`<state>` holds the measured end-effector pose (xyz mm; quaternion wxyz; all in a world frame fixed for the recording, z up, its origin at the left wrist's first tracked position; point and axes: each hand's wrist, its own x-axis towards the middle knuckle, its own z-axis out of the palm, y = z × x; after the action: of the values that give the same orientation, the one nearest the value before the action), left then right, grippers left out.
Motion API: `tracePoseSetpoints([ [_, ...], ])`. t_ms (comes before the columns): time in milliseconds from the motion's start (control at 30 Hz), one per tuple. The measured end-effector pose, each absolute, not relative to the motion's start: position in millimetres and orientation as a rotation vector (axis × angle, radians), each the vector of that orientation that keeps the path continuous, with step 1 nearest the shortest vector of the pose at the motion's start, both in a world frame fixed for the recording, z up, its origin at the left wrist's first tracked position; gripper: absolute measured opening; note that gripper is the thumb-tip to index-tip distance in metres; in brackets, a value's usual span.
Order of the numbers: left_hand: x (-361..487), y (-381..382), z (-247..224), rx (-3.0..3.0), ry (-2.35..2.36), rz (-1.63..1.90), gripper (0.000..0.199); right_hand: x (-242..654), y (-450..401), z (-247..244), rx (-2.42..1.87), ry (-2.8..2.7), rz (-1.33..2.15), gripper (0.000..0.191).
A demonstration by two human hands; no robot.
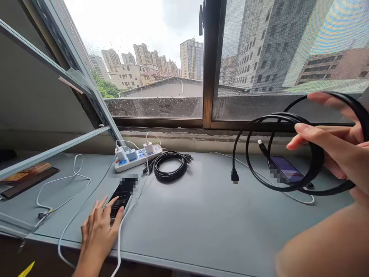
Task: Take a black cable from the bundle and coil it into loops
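Note:
My right hand [337, 142] is raised at the right, its fingers wrapped round a loosely looped black cable [250, 154]. One black connector [234, 176] dangles from that cable, and another connector end [262, 148] shows inside the loops. At the lower left my left hand [100, 227] rests on a dark phone [122, 196], thumb and fingers spread across its near end. A second coil of black cable [170, 166] lies on the table behind, right of the phone.
A white power strip [137, 158] with plugged-in chargers lies near the window. Another phone [286, 169] lies behind the held cable. White cords [77, 175] cross the grey table [196, 231]. A metal frame [86, 80] slants at the left, above a dark flat object [30, 182].

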<state>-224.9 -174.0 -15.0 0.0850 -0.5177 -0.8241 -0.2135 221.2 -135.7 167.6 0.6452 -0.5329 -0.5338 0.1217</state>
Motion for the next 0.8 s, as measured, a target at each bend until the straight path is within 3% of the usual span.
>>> tracePoseSetpoints([
  [400, -220.7, -168.2, -11.0, -1.527, -2.549, -0.473, 0.063, 219.1, -137.4, 167.3, -1.202, -1.223, 0.258, 0.055],
  [800, -215.0, -173.3, -8.1, -1.482, -2.463, -0.621, 0.062, 221.5, -134.4, 166.4, -1.201, -1.231, 0.279, 0.059],
])
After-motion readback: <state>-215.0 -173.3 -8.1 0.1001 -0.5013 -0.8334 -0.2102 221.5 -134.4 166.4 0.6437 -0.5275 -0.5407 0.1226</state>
